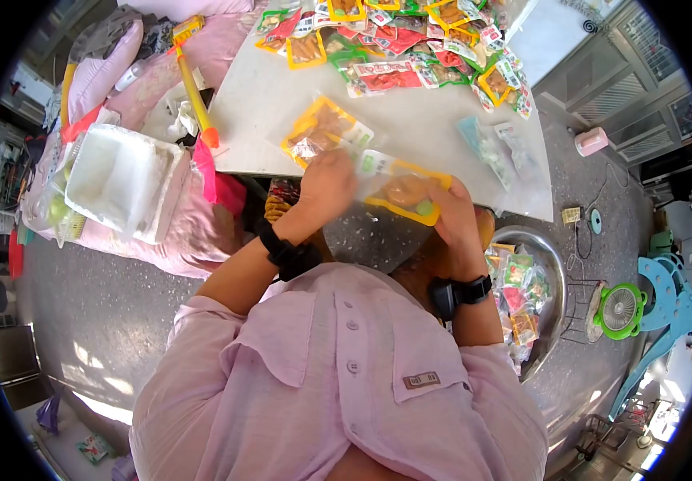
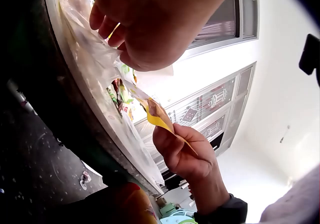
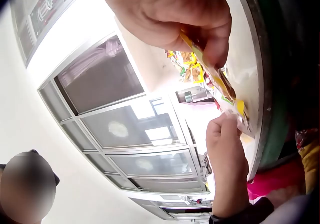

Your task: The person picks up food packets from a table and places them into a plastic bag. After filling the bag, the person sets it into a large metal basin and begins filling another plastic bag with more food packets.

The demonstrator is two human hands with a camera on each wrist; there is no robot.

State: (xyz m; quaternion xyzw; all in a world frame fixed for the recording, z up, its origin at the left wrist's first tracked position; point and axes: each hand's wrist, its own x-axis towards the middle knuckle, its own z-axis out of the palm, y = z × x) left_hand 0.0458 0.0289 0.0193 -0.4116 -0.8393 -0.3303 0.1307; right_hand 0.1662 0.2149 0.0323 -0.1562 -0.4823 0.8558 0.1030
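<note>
Yellow-edged packet (image 1: pixel 407 191): stretched between right grip (image 1: pixel 455 212) and left grip (image 1: pixel 330 186), crossing the table's near edge as the head view shows it, brown contents visible through its window.
Floor (image 1: pixel 362 240): shows below that edge; should both pinches slip, the packet could well drop past the table.
Table (image 1: pixel 254 116): carries a heaped pile (image 1: pixel 390 72) farther off; a second packet (image 1: pixel 322 128) lies just beside the left knuckles, which might nudge or drag it.
Packet film: looks thin, so a hard or crooked pull from opposite ends could crease or tear it.
Arms: both bent and reaching forward, forearms converging on the packet, black straps at the wrists.
Right grip: clenched lightly, thumb and fingers pinching the yellow border at the packet's right end.
Left grip: turned inward, back of the hand upward, fingertips curled onto the packet's other end.
</note>
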